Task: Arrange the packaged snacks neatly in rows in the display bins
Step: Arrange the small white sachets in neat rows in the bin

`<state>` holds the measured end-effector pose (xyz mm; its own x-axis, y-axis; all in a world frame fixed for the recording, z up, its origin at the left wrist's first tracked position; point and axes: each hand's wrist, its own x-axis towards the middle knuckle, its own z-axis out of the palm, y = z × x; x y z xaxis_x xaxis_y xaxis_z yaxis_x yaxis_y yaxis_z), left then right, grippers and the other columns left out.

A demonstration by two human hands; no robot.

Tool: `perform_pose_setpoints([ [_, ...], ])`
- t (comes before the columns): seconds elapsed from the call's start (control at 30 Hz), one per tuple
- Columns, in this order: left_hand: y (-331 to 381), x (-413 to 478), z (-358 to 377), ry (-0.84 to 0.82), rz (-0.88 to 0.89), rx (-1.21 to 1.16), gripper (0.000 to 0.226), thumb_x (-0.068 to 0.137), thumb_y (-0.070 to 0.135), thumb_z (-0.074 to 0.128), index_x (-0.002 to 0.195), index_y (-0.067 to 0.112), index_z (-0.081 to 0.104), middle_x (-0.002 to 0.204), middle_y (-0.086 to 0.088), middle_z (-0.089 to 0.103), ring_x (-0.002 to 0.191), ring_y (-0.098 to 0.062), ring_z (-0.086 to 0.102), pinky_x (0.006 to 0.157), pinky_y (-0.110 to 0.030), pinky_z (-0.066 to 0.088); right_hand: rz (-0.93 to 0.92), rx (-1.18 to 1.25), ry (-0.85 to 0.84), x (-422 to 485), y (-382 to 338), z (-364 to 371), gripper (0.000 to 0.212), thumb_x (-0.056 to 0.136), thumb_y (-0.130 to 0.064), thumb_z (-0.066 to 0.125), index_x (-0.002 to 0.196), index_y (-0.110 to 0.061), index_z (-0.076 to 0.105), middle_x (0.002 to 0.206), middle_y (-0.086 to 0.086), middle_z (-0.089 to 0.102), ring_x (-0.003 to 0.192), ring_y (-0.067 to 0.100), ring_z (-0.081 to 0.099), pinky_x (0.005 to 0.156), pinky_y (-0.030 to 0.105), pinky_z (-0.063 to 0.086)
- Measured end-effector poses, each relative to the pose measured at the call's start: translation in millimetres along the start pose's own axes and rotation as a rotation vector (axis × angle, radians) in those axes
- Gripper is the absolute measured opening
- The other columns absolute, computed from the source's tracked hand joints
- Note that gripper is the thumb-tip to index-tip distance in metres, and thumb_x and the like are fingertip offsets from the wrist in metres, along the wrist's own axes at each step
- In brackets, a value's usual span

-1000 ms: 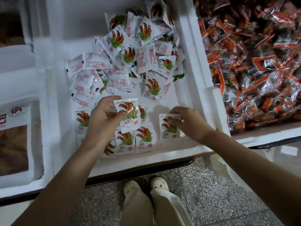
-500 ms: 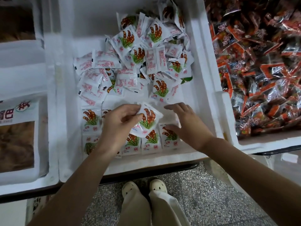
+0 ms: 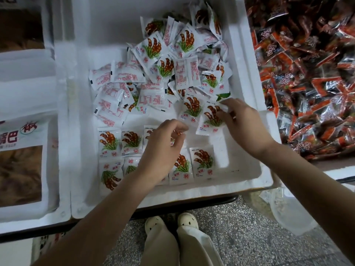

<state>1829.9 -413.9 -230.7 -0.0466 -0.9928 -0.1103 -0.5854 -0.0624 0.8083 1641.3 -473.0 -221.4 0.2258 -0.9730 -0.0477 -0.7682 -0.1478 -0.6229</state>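
A white foam bin (image 3: pixel 192 192) holds white snack packets printed with red-brown pods and green leaves. A loose pile of packets (image 3: pixel 184 73) fills its far half. Two neat rows lie at the near edge, the back row (image 3: pixel 109 141) and the front row (image 3: pixel 203 162). My left hand (image 3: pixel 163 148) is curled down over the middle of the rows, its fingers closed on a packet (image 3: pixel 175 134) that is mostly hidden. My right hand (image 3: pixel 244 123) pinches one packet (image 3: pixel 210 120) at the pile's near right edge.
To the right, a foam bin of red and black wrapped snacks (image 3: pixel 307 73) is heaped full. Another bin on the left holds a large bag with a clear window (image 3: pixel 21 166). Speckled floor and my shoes (image 3: pixel 171 221) show below the bin's edge.
My left hand has lowered its packet from above the rows down onto them. My right hand has left the front row and moved up to grip a packet by the pile.
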Motion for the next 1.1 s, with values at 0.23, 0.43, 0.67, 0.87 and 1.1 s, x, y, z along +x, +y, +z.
perform_pose_setpoints([
  [0.23, -32.0, -7.0, 13.2, -0.213, 0.126, 0.533, 0.044, 0.095, 0.02, 0.051, 0.137, 0.014, 0.044, 0.14, 0.0, 0.04, 0.136, -0.015, 0.026, 0.113, -0.03, 0.019, -0.022, -0.103, -0.263, 23.4, 5.5, 29.0, 0.024, 0.094, -0.017, 0.054, 0.116, -0.007, 0.057, 0.113, 0.013, 0.063, 0.101, 0.029, 0.058, 0.086, 0.035, 0.045],
  [0.43, -45.4, -13.0, 21.7, -0.147, 0.16, 0.52, 0.047, 0.092, 0.015, 0.052, 0.138, 0.009, 0.044, 0.144, -0.006, 0.042, 0.142, -0.023, 0.026, 0.116, -0.033, 0.014, -0.08, -0.219, -0.28, 13.7, 6.1, 41.6, 0.024, 0.094, -0.022, 0.053, 0.117, -0.015, 0.053, 0.118, 0.005, 0.058, 0.103, 0.024, 0.057, 0.084, 0.039, 0.05],
  [0.67, -29.7, -0.5, 15.6, -0.106, 0.128, 0.499, 0.038, 0.095, 0.025, 0.046, 0.131, 0.011, 0.049, 0.132, -0.004, 0.049, 0.128, -0.021, 0.041, 0.109, -0.036, 0.029, 0.021, -0.062, 0.033, 20.3, 4.3, 39.3, 0.044, 0.088, -0.025, 0.063, 0.123, -0.007, 0.045, 0.119, 0.008, 0.052, 0.103, 0.019, 0.054, 0.085, 0.025, 0.043],
  [0.87, -15.7, 51.4, 20.3, -0.01, -0.105, 0.118, 0.047, 0.093, 0.023, 0.056, 0.134, 0.007, 0.04, 0.132, -0.009, 0.048, 0.124, -0.024, 0.043, 0.103, -0.034, 0.037, 0.289, 0.178, 0.012, 40.0, -7.0, 50.0, 0.046, 0.085, -0.028, 0.068, 0.119, -0.011, 0.043, 0.097, 0.0, 0.062, 0.09, 0.02, 0.061, 0.078, 0.037, 0.052],
  [1.1, -5.7, 73.5, 23.9, 0.223, -0.105, -0.009, 0.025, 0.09, 0.008, 0.061, 0.111, -0.001, 0.05, 0.1, -0.009, 0.056, 0.088, -0.014, 0.056, 0.074, -0.015, 0.042, 0.093, 0.147, 0.084, 43.2, -19.6, 45.7, 0.021, 0.089, -0.017, 0.062, 0.109, -0.011, 0.062, 0.09, -0.005, 0.057, 0.078, 0.013, 0.057, 0.067, 0.023, 0.045],
])
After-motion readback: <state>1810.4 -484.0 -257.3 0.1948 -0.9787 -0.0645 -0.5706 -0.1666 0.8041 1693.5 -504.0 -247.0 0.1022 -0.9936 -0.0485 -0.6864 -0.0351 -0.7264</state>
